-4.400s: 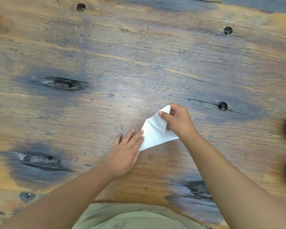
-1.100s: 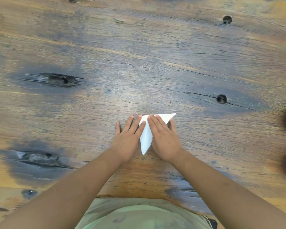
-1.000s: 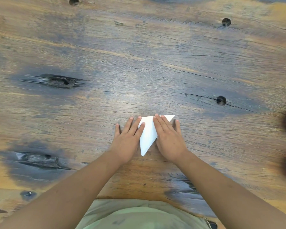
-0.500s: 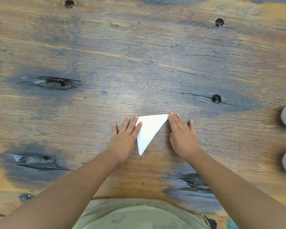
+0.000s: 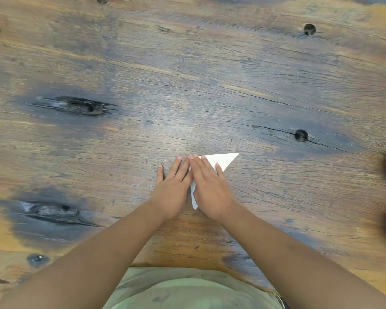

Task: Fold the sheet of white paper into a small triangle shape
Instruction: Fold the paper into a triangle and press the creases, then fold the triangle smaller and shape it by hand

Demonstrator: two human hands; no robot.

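The white paper lies flat on the wooden tabletop, toward the near side and a little right of the middle, and it already reads as a small triangle: one sharp corner juts out to the far right past the fingers, and a narrow tip shows at the near end in the gap between the two wrists. The right hand is spread flat over most of it, fingers straight and together, pressing down and gripping nothing. The left hand lies flat just beside it, fingers straight too, its inner edge against the paper's left side; whether it bears on the sheet itself or only on the wood is hard to tell, since the right hand hides that edge. Judging from this, the folding proper looks done and the step in hand is the flattening of the last crease. What seems left is little: finishing the press along the fold and lifting both hands away. Whether the covered layers sit neatly cannot be checked here.
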